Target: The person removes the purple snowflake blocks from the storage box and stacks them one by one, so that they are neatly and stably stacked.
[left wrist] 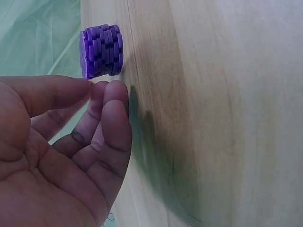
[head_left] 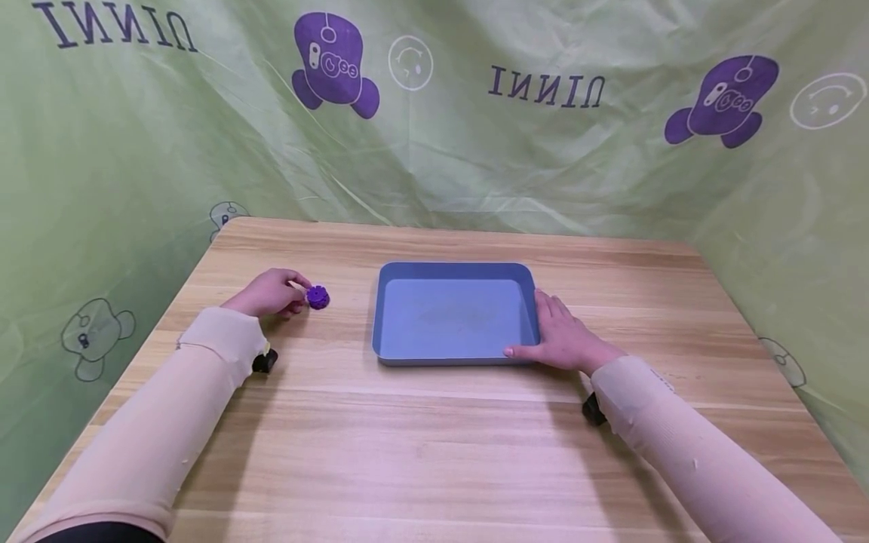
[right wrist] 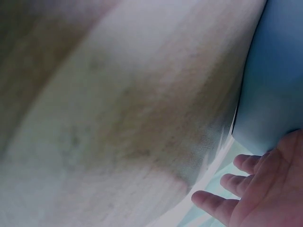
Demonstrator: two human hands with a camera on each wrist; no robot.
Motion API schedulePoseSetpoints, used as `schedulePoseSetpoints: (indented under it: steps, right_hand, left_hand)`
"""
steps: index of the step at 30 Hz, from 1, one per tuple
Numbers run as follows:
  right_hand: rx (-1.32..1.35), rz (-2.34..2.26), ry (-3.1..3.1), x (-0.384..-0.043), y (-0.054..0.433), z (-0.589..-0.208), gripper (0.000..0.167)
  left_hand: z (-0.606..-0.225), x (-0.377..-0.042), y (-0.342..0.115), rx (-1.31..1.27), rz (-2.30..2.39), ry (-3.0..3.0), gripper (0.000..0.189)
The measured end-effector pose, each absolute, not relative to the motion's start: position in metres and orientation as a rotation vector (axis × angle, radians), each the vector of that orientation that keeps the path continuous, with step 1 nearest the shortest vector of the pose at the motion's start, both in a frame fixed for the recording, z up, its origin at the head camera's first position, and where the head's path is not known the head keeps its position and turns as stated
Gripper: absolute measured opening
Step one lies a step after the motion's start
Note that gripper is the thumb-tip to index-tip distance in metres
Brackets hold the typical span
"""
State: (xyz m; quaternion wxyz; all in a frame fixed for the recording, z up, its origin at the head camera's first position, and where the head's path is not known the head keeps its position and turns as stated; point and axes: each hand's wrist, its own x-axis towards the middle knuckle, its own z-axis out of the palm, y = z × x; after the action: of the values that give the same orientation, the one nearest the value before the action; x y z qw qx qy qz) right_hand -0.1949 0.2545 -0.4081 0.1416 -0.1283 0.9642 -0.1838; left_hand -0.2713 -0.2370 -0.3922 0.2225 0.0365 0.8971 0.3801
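Observation:
A short stack of purple notched discs [head_left: 317, 297] stands on the left part of the table. Just left of it is my left hand [head_left: 270, 292], its fingers loosely bent. In the left wrist view the fingertips come close to the disc stack [left wrist: 102, 51] but do not wrap around it; whether they touch it I cannot tell. A shallow blue-grey rectangular tray [head_left: 455, 317] lies flat near the middle. My right hand [head_left: 566, 332] rests against its right side, fingers extended along the wall and thumb at the front rim near the corner. In the right wrist view, the tray wall [right wrist: 277, 71] is beside the right fingers.
The wood-grain table [head_left: 407, 445] fills the lower view. A green printed curtain [head_left: 462, 166] hangs behind it and along both sides. Small black devices sit under the left wrist [head_left: 265, 360] and the right wrist [head_left: 594, 409].

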Motion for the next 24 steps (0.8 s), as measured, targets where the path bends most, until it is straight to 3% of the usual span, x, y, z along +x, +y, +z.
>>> schedulePoseSetpoints:
  steps: [24]
  right_hand:
    - [-0.389,-0.534,2.785,-0.1908,0.2559,-0.4081,0.129]
  left_hand:
    - [-0.3977,-0.2661,-0.2430,0.059,1.128,2.461,0.033]
